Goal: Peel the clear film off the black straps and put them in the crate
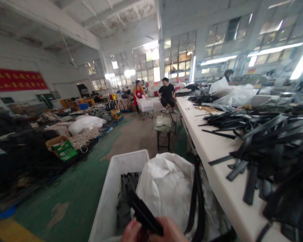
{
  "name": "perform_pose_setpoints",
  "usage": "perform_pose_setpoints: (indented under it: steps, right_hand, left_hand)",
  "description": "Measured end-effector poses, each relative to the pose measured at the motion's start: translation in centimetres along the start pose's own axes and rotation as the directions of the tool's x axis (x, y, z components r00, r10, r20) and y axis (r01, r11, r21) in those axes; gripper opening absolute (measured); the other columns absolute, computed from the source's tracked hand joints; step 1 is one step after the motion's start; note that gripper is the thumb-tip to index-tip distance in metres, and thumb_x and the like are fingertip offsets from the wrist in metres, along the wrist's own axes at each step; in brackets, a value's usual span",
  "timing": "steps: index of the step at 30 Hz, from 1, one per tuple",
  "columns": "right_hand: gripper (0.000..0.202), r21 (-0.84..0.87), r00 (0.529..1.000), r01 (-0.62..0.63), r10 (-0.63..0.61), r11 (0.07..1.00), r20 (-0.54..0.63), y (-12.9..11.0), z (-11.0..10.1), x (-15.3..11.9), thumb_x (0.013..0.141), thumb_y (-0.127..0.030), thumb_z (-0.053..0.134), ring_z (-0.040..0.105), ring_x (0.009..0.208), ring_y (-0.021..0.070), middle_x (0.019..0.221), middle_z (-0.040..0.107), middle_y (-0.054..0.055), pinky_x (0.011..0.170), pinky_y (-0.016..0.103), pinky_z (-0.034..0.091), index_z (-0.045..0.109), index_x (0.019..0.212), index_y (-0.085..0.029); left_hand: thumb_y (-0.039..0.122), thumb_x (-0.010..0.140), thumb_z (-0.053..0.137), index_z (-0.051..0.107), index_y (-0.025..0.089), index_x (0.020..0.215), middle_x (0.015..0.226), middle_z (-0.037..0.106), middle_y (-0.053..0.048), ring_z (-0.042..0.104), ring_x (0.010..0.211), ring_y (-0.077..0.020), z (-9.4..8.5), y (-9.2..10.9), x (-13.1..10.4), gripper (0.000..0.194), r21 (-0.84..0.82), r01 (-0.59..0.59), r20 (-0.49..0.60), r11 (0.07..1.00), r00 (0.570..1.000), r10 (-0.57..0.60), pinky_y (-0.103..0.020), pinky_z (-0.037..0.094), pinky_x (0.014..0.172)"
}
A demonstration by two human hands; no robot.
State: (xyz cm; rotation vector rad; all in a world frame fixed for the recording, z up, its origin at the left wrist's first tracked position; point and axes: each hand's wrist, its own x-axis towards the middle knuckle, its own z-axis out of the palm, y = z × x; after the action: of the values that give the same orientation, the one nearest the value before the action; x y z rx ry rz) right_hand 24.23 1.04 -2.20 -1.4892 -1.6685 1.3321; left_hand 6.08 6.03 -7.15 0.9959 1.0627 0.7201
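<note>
Blk strips in hands, nr wht bin

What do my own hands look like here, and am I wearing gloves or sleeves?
Your left hand and right hand are both bare, with no gloves. No sleeves or cuffs show, as your forearms are out of the picture. Blur makes it hard to tell about rings.
</note>
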Motion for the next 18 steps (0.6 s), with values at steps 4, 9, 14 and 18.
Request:
perform_pose_setpoints:
  steps: [4, 9, 14, 18]
  right_hand:
    - [0.021, 0.150, 0.993, 0.039, -0.055, 0.988, 0.104, -0.4, -1.6, -2.3, 0.069, -0.026, 0.071, 0.052, 0.062, 0.0116, 0.066, 0.060, -0.003, 0.055, 0.020, 0.038, 0.069, 0.086, -0.014]
    - [0.036, 0.029, 0.912, 0.170, -0.169, 0.985, 0.373, -0.7, -1.8, -4.8, 0.064, -0.048, 0.077, 0.047, 0.060, 0.0103, 0.062, 0.053, -0.005, 0.053, 0.020, 0.032, 0.067, 0.073, -0.015]
    - [0.041, -0.126, 0.852, 0.235, -0.141, 0.964, 0.504, -0.1, 0.0, -5.9, 0.064, -0.056, 0.074, 0.045, 0.056, 0.0092, 0.059, 0.052, -0.005, 0.051, 0.020, 0.029, 0.066, 0.069, -0.016]
    - [0.040, -0.153, 0.834, 0.254, -0.135, 0.955, 0.535, -0.2, 0.2, -5.8, 0.064, -0.055, 0.074, 0.046, 0.055, 0.0094, 0.058, 0.050, -0.005, 0.050, 0.020, 0.029, 0.067, 0.071, -0.017]
  left_hand:
    - [0.048, 0.062, 0.072, 0.056, 0.017, 0.068, 0.054, 0.059, 0.001, 0.057, 0.049, -0.0157, -1.7, 4.3, 1.4, 0.036, 0.065, 0.061, -0.202, 0.996, 0.978, -0.046, -0.029, 0.048, 0.051]
    - [0.035, 0.074, 0.064, 0.055, 0.016, 0.080, 0.073, 0.069, -0.002, 0.065, 0.067, -0.0150, -5.9, 10.4, 7.4, 0.022, 0.074, 0.011, -0.251, 0.997, 0.968, 0.007, -0.026, 0.051, 0.064]
    - [0.042, 0.074, 0.059, 0.056, 0.015, 0.085, 0.076, 0.069, -0.004, 0.066, 0.072, -0.0187, -6.2, 12.5, 9.7, 0.030, 0.194, -0.242, -0.147, 0.951, 0.951, 0.272, -0.035, 0.053, 0.075]
    - [0.045, 0.079, 0.048, 0.057, 0.016, 0.083, 0.071, 0.068, -0.004, 0.065, 0.071, -0.0200, -6.1, 9.9, 9.3, 0.031, 0.542, -0.108, -0.108, 0.833, 0.974, 0.197, -0.033, 0.052, 0.070]
